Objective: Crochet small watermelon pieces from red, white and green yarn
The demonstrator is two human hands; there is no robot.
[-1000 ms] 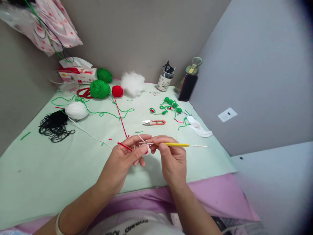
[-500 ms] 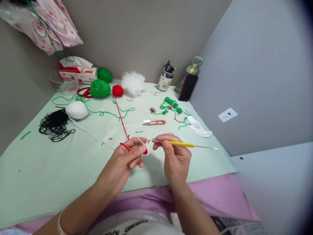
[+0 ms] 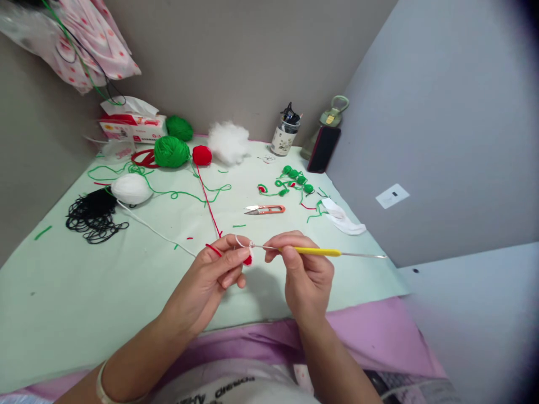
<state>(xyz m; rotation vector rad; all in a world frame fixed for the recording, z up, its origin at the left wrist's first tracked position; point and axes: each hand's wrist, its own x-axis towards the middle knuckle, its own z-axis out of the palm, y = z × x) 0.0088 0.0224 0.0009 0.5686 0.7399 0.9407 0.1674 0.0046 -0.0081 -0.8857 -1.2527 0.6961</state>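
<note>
Between thumb and fingers, my left hand (image 3: 219, 266) pinches a small red and white crochet piece (image 3: 248, 258). White yarn (image 3: 168, 240) runs from the white ball (image 3: 132, 189) up to this hand and loops over its index finger. Red yarn (image 3: 207, 199) comes from the red ball (image 3: 202, 155) toward the same fingers. My right hand (image 3: 307, 275) grips a yellow-handled crochet hook (image 3: 315, 251) like a pen. The hook's thin left tip meets the upper edge of the piece; its exact place in the stitches is too small to tell.
Orange-handled thread snips (image 3: 265, 209) lie beyond my hands. Small green crocheted pieces (image 3: 298, 179) sit at the right. Black yarn (image 3: 95, 216), green balls (image 3: 172, 151), white stuffing (image 3: 229, 143), a pen jar (image 3: 285, 137) and a phone (image 3: 324, 148) stand or lie farther back.
My right hand and the hook have shifted slightly right, away from my left hand. The white loop at the hook tip looks drawn tighter against the piece.
</note>
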